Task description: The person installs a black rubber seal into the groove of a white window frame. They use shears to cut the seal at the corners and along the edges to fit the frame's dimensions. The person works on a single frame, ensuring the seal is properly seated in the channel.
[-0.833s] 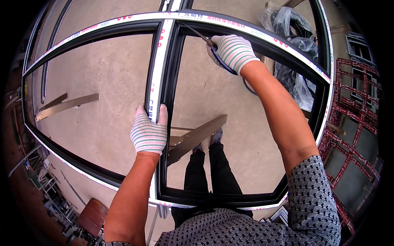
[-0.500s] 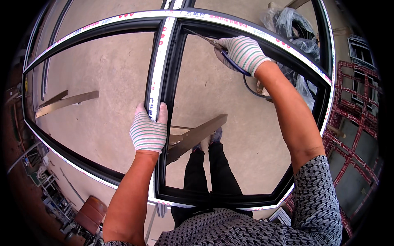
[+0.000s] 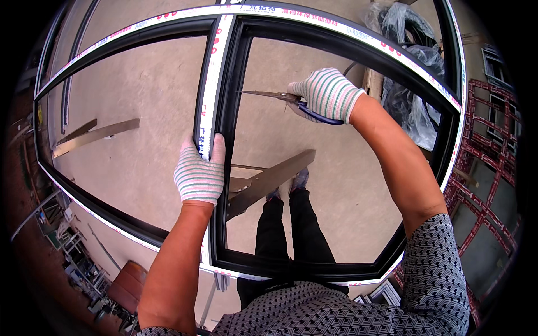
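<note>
A large black window frame [image 3: 336,43] with white printed protective film lies before me, split by a film-covered upright bar [image 3: 214,84]. My left hand [image 3: 199,176], in a striped knit glove, wraps around the lower part of this bar, thumb on its right side. In my gloved right hand [image 3: 328,95] is a pair of scissors [image 3: 274,95] with dark blue handles. Their blades point left, the tips at the black inner edge beside the bar, over the right-hand opening. Whether the tips touch that edge I cannot tell. Most of the handles are hidden by my fingers.
Beneath the frame, metal support beams [image 3: 274,178] stand on the concrete floor, with another support [image 3: 98,137] at left. Clear plastic wrapping and black coils [image 3: 412,73] lie at the far right. Red-wrapped frames [image 3: 485,162] lean beyond; a brown seat [image 3: 128,287] stands lower left.
My right hand and the scissors have moved nearer to me, away from the opening's far left corner. The blades now lie almost level. My left hand keeps its hold on the bar.
</note>
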Demonstrator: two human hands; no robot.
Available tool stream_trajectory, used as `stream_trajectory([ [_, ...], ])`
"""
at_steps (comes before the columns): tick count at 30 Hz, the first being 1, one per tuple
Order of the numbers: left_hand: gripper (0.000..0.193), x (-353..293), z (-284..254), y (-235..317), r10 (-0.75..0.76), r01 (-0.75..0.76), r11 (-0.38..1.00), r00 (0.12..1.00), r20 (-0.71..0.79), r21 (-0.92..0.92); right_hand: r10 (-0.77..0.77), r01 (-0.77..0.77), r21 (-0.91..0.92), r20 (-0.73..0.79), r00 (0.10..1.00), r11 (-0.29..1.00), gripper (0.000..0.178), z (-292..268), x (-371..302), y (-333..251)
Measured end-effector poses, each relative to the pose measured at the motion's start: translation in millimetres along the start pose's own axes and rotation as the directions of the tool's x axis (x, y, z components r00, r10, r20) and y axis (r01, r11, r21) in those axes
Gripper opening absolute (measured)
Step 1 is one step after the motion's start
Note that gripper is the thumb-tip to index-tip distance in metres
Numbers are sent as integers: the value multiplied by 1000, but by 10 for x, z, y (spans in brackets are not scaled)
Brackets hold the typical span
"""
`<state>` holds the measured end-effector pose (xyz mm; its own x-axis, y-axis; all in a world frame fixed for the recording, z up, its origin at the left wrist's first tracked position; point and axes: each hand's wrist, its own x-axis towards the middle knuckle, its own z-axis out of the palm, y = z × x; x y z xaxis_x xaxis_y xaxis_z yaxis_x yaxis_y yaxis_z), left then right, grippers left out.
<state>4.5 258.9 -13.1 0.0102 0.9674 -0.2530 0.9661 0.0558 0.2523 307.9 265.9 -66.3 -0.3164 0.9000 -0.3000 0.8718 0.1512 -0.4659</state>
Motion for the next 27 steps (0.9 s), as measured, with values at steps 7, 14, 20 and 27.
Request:
stream_trajectory([
  [7, 59, 20, 27, -35, 18, -18, 1000, 1000, -3, 8, 118, -116, 67, -29, 993, 991, 24, 126, 23, 26],
  [14, 57, 1, 17, -5, 2, -2, 1000, 1000, 18, -6, 208, -215, 217, 56, 977, 952, 36, 313, 239, -153],
  [20, 57, -24, -8, 56, 1, -1, 999, 1000, -2, -39, 317, -341, 541, 140, 938, 769, 52, 356, 246, -403],
  [27, 54, -12, -17, 70, -2, 2, 1000, 1000, -1, -3, 535, -335, 856, 83, 840, 393, 39, 467, -177, -885],
])
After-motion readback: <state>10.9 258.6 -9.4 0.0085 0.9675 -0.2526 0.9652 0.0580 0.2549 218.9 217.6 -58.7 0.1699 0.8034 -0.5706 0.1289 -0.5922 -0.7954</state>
